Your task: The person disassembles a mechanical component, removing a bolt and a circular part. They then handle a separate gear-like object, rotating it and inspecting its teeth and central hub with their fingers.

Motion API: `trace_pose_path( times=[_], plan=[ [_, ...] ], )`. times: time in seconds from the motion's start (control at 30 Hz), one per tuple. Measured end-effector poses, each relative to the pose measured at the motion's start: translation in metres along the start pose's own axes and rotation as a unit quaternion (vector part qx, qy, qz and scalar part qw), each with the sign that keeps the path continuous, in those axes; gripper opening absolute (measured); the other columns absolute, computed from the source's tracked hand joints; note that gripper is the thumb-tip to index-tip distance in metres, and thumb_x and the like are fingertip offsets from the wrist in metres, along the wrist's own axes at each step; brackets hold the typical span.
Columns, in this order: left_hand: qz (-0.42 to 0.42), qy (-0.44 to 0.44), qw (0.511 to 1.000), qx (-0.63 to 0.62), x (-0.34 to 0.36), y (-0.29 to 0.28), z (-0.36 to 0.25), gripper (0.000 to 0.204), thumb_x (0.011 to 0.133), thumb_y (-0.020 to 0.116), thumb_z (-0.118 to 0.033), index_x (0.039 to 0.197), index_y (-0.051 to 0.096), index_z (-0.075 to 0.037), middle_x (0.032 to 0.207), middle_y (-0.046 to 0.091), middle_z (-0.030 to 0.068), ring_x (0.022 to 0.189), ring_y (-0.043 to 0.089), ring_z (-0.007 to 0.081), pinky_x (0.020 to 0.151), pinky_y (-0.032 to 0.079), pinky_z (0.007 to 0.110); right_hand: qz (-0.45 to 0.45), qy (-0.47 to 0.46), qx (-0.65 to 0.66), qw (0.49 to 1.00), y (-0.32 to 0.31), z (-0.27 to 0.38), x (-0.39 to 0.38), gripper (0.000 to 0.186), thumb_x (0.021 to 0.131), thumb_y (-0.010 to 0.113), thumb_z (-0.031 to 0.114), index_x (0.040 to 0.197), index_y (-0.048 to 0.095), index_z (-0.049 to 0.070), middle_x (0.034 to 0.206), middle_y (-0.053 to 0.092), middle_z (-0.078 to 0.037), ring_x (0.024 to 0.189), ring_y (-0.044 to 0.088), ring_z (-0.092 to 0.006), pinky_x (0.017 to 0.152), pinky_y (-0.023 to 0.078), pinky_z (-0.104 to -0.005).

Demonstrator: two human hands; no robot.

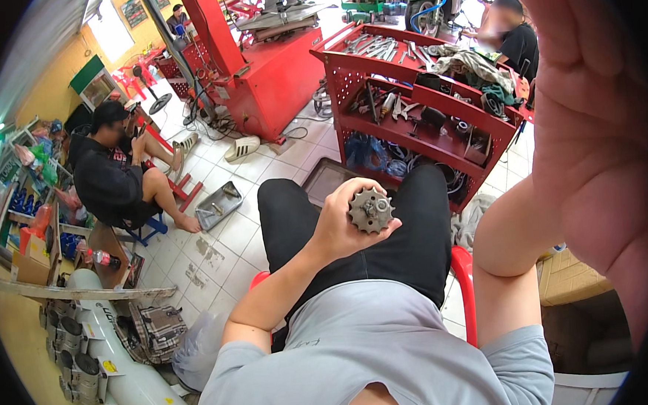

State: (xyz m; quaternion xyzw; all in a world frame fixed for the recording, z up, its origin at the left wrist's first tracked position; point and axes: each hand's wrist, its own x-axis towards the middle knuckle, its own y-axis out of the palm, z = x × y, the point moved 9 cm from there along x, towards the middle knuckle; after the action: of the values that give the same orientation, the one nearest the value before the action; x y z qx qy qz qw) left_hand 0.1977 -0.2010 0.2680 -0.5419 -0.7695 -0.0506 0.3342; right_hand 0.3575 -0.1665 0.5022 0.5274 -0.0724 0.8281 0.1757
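Observation:
My left hand [333, 228] is closed around a grey metal sprocket [370, 211], held above my lap with its toothed face turned up. Pointed teeth ring its edge, and a small round boss stands off centre on the face. What lies behind it in the palm is hidden. Very close to the camera, my right hand [593, 112] is raised at the right edge. Its palm shows large, and the fingers stretch upward, partly cut off by the frame. Nothing is seen in it.
Ahead stands a red tool cart [415, 115] with wrenches and rags. A metal tray [219, 207] with parts lies on the tiled floor, near a seated person [114, 167]. Another person [514, 38] is behind the cart. A white tank [122, 356] lies at the lower left.

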Motion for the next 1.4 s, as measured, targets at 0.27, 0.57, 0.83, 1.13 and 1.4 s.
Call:
trace_pose_path(
  times=[0.27,0.57,0.83,1.13,1.4],
  plan=[
    [0.009,0.002,1.0,-0.003,0.007,0.002,-0.004,0.049,0.064,0.09,-0.018,0.099,0.058,-0.005,0.092,0.065,0.0084,0.082,0.066,0.0209,0.077,0.053,0.033,-0.011,0.003,-0.03,0.999,0.003,-0.001,0.001,0.054,0.065,0.083,0.035,0.102,0.062,0.002,0.087,0.061,-0.007,0.075,0.056,-0.0169,0.071,0.044,-0.0324],
    [0.014,0.002,1.0,-0.023,0.003,-0.004,-0.003,0.051,0.063,0.088,-0.016,0.103,0.059,-0.005,0.097,0.066,0.0097,0.087,0.066,0.0238,0.08,0.052,0.034,0.03,0.099,-0.409,0.907,0.013,-0.05,-0.056,0.055,0.062,0.085,0.043,0.094,0.064,0.004,0.083,0.061,-0.006,0.071,0.054,-0.0156,0.068,0.042,-0.0321],
    [0.02,-0.02,0.999,0.03,0.002,-0.001,0.001,0.053,0.061,0.087,-0.016,0.105,0.059,-0.007,0.099,0.065,0.0109,0.09,0.065,0.0267,0.082,0.051,0.036,0.057,0.013,-0.598,0.8,0.017,-0.081,-0.11,0.028,0.072,0.081,0.031,0.071,0.06,0.012,0.057,0.052,0.003,0.051,0.048,-0.0161,0.059,0.032,-0.0323],
    [-0.006,-0.032,0.999,0.042,0.004,-0.002,0.017,0.053,0.066,0.087,-0.019,0.108,0.058,-0.006,0.1,0.061,0.0107,0.089,0.062,0.0251,0.08,0.051,0.035,0.101,0.037,-0.575,0.811,0.019,-0.097,-0.12,0.03,0.072,0.081,0.024,0.093,0.064,0.01,0.075,0.058,-0.002,0.065,0.053,-0.0211,0.066,0.038,-0.0342],
    [-0.031,0.028,0.998,0.054,0.006,-0.006,0.005,0.054,0.065,0.087,-0.019,0.109,0.058,-0.005,0.101,0.054,0.0096,0.091,0.057,0.0248,0.081,0.049,0.036,0.127,0.107,-0.549,0.819,0.016,-0.098,-0.119,0.033,0.074,0.078,0.015,0.103,0.066,0.009,0.085,0.06,-0.004,0.076,0.056,-0.022,0.075,0.04,-0.0353]
  ],
)
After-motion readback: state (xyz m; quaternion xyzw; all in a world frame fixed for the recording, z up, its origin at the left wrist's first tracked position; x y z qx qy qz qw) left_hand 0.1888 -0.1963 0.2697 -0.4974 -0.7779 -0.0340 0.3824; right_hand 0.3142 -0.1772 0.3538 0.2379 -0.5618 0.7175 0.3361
